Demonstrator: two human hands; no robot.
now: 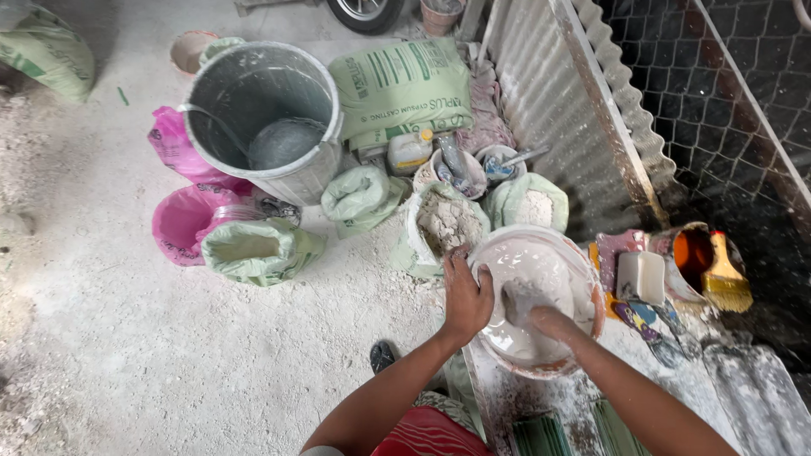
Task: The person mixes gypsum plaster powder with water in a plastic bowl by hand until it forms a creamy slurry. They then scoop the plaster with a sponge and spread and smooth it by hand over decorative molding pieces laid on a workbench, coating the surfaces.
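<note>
While the left hand [467, 297] clamps the near-left rim of the mixing bowl [579, 268], fingers curled over the edge, the right hand [534, 319] is down inside it, buried in white paste; can't tell how far its fingers are open or whether they hold anything. Bowl sits on a powder-caked bench edge at centre-right, tilted slightly toward the person.

Just right of bowl: small white tub [640, 276], orange-lined container [694, 255], yellow-bristled brush [725, 277] lying against it.

Just far-left of bowl, touching it: open sack of lumpy white powder [446, 223]. Second open sack of powder [532, 205] beyond the bowl.

Further left on the floor: grey bin [262, 118] with a smaller bowl inside, printed green bag [401, 89] leaning beside it, pink bags [182, 221], rolled-down green sack [258, 249].

Corrugated sheet [562, 101] and wire mesh [718, 84] at far right.
</note>
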